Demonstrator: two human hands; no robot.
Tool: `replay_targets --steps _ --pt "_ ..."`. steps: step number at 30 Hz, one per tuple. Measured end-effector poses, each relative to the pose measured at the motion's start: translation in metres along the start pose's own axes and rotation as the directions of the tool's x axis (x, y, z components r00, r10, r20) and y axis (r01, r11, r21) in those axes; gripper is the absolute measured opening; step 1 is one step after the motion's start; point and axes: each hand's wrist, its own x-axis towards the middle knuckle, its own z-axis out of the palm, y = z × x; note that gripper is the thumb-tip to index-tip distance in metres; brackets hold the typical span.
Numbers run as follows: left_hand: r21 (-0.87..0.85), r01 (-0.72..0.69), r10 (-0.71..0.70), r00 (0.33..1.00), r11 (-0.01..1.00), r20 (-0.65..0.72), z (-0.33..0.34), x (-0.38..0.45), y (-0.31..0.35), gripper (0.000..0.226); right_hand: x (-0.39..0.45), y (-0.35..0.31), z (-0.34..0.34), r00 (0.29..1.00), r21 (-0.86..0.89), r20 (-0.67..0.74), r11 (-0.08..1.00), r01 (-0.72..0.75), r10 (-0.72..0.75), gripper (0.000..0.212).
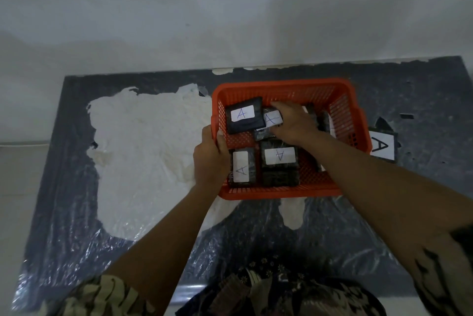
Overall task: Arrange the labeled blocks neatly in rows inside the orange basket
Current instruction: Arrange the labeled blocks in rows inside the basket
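The orange basket (281, 191) stands on the table, right of centre. Several black blocks with white "A" labels lie inside it: one at the back left (244, 115), one at the front left (242, 167), one at the front middle (279, 162). My left hand (211, 159) grips the basket's left rim. My right hand (294, 124) reaches into the basket and closes on a labeled block (271, 118) in the middle. More blocks on the basket's right side are partly hidden by my right hand and forearm. One more labeled block (382, 145) lies on the table just right of the basket.
The dark table (422, 101) is covered with clear plastic film, and a large white patch (148, 152) spreads left of the basket. A pale wall rises behind the table's far edge. My patterned sleeves show at the bottom.
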Motion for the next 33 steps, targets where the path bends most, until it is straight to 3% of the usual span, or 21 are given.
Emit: replay_targets --steps 7,9,14,23,28,33 --pt "0.015 -0.001 0.001 1.0 1.0 -0.002 0.0 0.0 0.001 0.036 0.012 0.001 -0.013 0.989 -0.251 0.129 0.967 -0.032 0.066 0.091" --pt "0.017 -0.001 0.001 1.0 1.0 -0.004 0.0 0.0 0.001 0.035 0.013 -0.001 -0.016 0.989 -0.194 0.12 0.979 -0.062 0.086 0.083" --pt "0.021 0.002 -0.001 1.0 1.0 -0.005 0.0 0.0 0.0 0.035 0.008 0.003 -0.019 0.992 0.185 -0.001 0.975 -0.121 0.123 0.056" --pt "0.014 0.002 -0.002 1.0 1.0 -0.006 0.0 0.0 0.0 0.031 0.004 0.015 -0.02 0.988 0.149 -0.112 0.984 -0.093 0.11 0.04" --pt "0.031 -0.002 0.002 1.0 1.0 -0.018 0.001 0.0 0.001 0.034 -0.004 0.015 -0.019 0.994 0.164 -0.076 0.984 -0.067 0.08 0.067" --pt "0.033 -0.006 0.006 1.0 0.999 -0.018 0.0 -0.001 0.001 0.033 -0.014 0.02 -0.02 0.999 -0.115 0.03 0.993 -0.012 0.016 0.083"
